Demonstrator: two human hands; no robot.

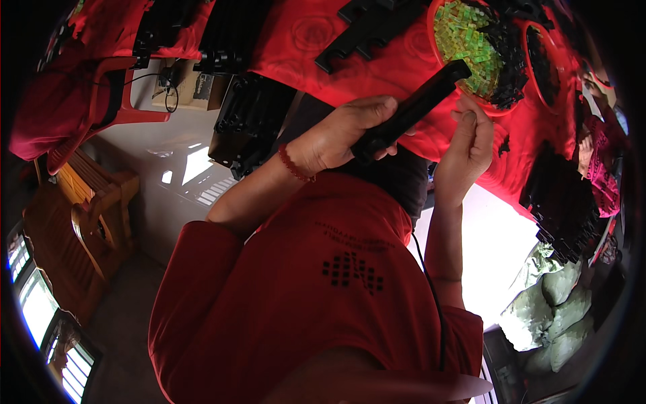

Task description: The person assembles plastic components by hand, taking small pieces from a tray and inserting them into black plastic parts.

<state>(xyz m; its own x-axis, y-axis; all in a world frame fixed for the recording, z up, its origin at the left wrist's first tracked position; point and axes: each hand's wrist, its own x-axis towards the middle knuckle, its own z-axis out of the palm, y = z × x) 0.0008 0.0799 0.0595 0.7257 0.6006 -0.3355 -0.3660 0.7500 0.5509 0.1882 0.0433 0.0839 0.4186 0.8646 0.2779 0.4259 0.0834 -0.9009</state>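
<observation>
My left hand [340, 131] is wrapped round the lower end of a long, narrow black plastic part [420, 108], which tilts up to the right over the edge of the red-covered table. To the right of that part is my right hand [469, 145], raised, its thumb and fingers drawn together in a pinch. Whatever the fingertips hold, if anything, is too small to make out. Just beyond them stands a round red bowl [433, 37] with small translucent yellow-green pieces [464, 44] on one side and small black pieces [511, 71] on the other.
More black parts [377, 34] lie on the red cloth [306, 34]; others are stacked at far left [232, 34] and right [565, 185]. A second red bowl [527, 54] adjoins the first. A box of black parts [249, 114], red chair [128, 114], wooden bench [94, 222] and pale sacks [552, 303] surround me.
</observation>
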